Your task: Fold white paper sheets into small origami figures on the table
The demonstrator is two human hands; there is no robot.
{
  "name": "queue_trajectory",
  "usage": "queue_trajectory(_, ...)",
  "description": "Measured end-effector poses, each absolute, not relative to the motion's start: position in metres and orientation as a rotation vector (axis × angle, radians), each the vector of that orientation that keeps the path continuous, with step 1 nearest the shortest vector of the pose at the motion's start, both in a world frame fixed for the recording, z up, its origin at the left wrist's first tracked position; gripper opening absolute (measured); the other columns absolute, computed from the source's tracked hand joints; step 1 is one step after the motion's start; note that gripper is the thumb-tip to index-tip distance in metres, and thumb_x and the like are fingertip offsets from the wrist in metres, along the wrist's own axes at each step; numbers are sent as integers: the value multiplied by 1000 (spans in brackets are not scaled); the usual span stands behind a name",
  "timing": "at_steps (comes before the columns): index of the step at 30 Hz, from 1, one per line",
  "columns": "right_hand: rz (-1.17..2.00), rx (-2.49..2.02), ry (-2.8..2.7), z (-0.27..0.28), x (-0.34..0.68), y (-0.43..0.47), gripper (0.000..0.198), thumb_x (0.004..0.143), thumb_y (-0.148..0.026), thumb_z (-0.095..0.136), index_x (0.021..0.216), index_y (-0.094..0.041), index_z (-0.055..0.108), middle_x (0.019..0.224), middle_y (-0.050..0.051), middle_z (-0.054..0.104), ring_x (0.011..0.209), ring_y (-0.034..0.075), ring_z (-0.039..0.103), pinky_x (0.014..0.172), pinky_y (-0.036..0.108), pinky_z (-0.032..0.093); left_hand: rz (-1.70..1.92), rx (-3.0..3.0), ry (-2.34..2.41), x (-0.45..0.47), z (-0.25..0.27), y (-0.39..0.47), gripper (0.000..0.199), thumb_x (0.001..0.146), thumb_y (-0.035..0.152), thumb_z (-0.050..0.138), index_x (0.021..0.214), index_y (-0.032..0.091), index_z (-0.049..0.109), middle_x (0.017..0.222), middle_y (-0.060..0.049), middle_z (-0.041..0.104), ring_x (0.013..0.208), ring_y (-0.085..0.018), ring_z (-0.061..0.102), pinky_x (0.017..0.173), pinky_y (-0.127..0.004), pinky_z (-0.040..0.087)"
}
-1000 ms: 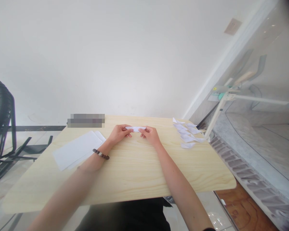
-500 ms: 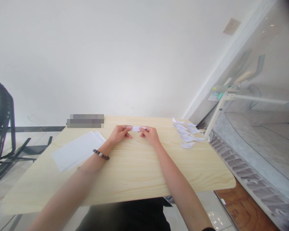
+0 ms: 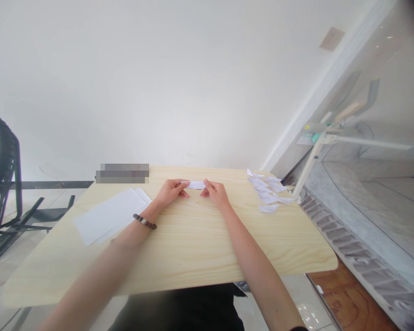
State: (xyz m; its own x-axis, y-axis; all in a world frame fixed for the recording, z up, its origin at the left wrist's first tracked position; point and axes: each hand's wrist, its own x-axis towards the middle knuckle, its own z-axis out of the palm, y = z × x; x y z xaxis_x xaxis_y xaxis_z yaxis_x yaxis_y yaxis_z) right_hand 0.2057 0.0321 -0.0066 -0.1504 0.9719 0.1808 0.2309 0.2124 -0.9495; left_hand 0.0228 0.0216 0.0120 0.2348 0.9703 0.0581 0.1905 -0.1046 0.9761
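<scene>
A narrow folded strip of white paper (image 3: 195, 185) spans the gap between my two hands, over the far half of the table. Its left end is pinched by my left hand (image 3: 173, 191), thumb on top. My right hand (image 3: 215, 192) grips the other end between thumb and fingers. Both ends of the strip are partly covered by fingers. To the right lie several folded white paper pieces (image 3: 267, 197) with pointed ends. Near my left forearm rest flat white paper sheets (image 3: 112, 216), overlapping one another.
The pale wooden table (image 3: 193, 248) reaches back to a white wall. A blurred-out object (image 3: 122, 174) sits at its back left. A black woven chair (image 3: 3, 174) stands at the left. On the right are a white metal frame (image 3: 313, 158) and a grey sofa (image 3: 372, 197).
My right thumb has shifted slightly left and up along the strip's right end. The left hand, the folded pieces and the sheets look the same.
</scene>
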Motion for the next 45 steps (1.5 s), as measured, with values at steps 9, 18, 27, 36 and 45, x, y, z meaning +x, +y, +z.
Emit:
queue_trajectory(9, 995, -1173, -1609, -5, 205, 30, 49, 73, -55, 37, 73, -13, 62, 55, 5, 62, 46, 11, 54, 49, 21, 45, 974, 1625, 1211, 22, 9, 22, 43, 66, 45, 54, 91, 11, 60, 57, -5, 62, 51, -13, 55, 48, -20, 38)
queue_trajectory(18, 978, -1169, -1658, -5, 205, 32, 37, 71, -47, 46, 75, -14, 63, 55, 2, 60, 46, 9, 52, 49, 20, 43, 990, 1677, 1256, 21, 14, 19, 40, 67, 44, 51, 88, 12, 62, 49, -2, 59, 39, -8, 42, 38, -19, 24)
queue_trajectory(27, 1040, -1145, -1626, -5, 205, 30, 49, 74, -54, 38, 76, -13, 65, 58, 6, 63, 49, 12, 57, 52, 22, 46, 953, 1699, 1319, 20, 12, 19, 45, 69, 48, 47, 93, 14, 62, 41, 1, 54, 33, -6, 32, 35, -19, 20)
queue_trajectory(36, 905, -1150, -1665, -8, 203, 32, 40, 75, -49, 40, 83, -16, 61, 60, 2, 62, 50, 10, 56, 49, 20, 45, 1053, 1717, 1233, 22, 5, 24, 46, 69, 47, 50, 102, 14, 55, 55, -2, 60, 46, -11, 52, 42, -18, 34)
queue_trajectory(45, 687, -1112, -1747, -12, 208, 37, 22, 77, -37, 44, 90, -22, 54, 66, -2, 58, 53, 9, 56, 57, 20, 43, 1104, 1929, 1183, 23, -3, 28, 32, 68, 37, 53, 96, 19, 53, 92, -3, 59, 65, -12, 57, 57, -23, 44)
